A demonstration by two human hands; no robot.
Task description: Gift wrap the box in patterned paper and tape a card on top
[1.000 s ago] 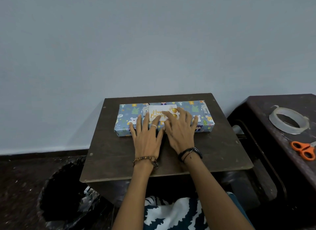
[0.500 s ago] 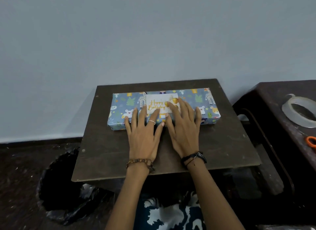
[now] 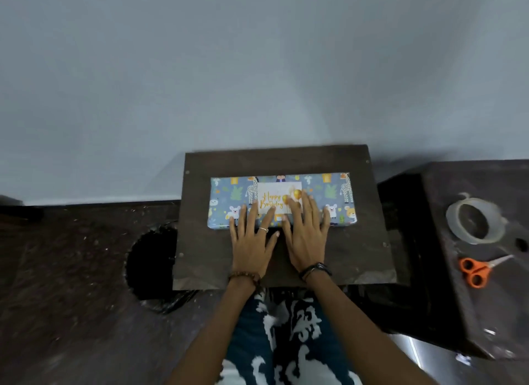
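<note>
A flat box wrapped in blue paper with animal prints lies on a small dark wooden table. A white card with gold "Happy Birthday" lettering and balloons sits on the middle of its top. My left hand lies flat with straight fingers, its fingertips on the box's near edge and the card's lower edge. My right hand is flat beside it, fingers spread over the card's right part and the paper. Neither hand grips anything.
A roll of clear tape and orange-handled scissors lie on a dark side table to the right. A black-lined bin stands on the floor at the left. A grey wall rises behind the table.
The camera has tilted down, so the table sits lower in view. Both hands have slid slightly toward me, uncovering more of the card, and stay flat on the box.
</note>
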